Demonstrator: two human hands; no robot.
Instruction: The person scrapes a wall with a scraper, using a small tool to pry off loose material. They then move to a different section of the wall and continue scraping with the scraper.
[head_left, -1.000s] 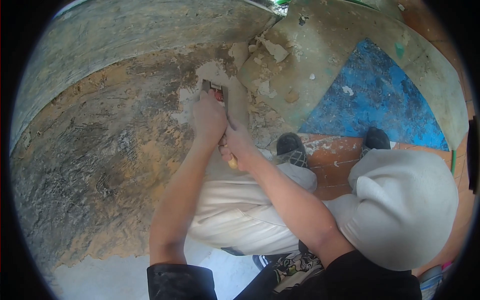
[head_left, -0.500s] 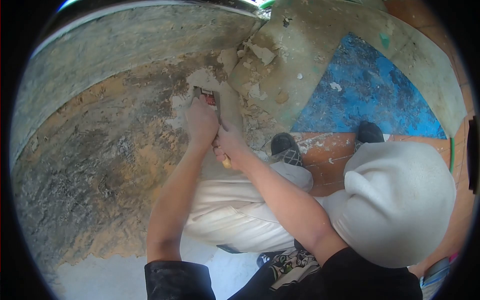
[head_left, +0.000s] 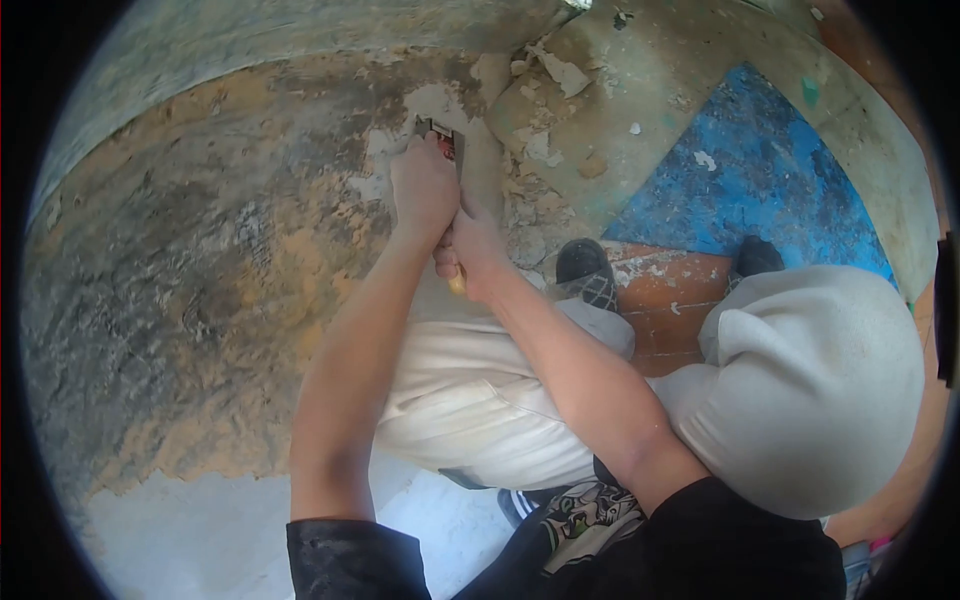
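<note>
Both hands are on a scraper (head_left: 444, 137) with a metal blade, a red label and a yellowish handle end. My left hand (head_left: 424, 190) is closed over the blade part, its fingers near the label. Just below it, my right hand (head_left: 474, 247) wraps round the handle, whose end pokes out under the fingers. The blade's far end meets a pale, bare patch (head_left: 432, 100) on the wall (head_left: 190, 260), which is rough and stripped with brown, grey and orange areas. My hands hide most of the tool's middle.
Loose flakes and crumbs (head_left: 545, 150) lie by the wall's foot on a dirty sheet (head_left: 640, 60). A blue sheet (head_left: 745, 180) covers part of the orange tiled floor (head_left: 665, 325). My shoes (head_left: 582, 262) and light trousers (head_left: 480, 400) are close below.
The whole view has shifted, so the hands and scraper appear higher and slightly right. Both hands keep their grip, and the blade stays at the same pale patch.
</note>
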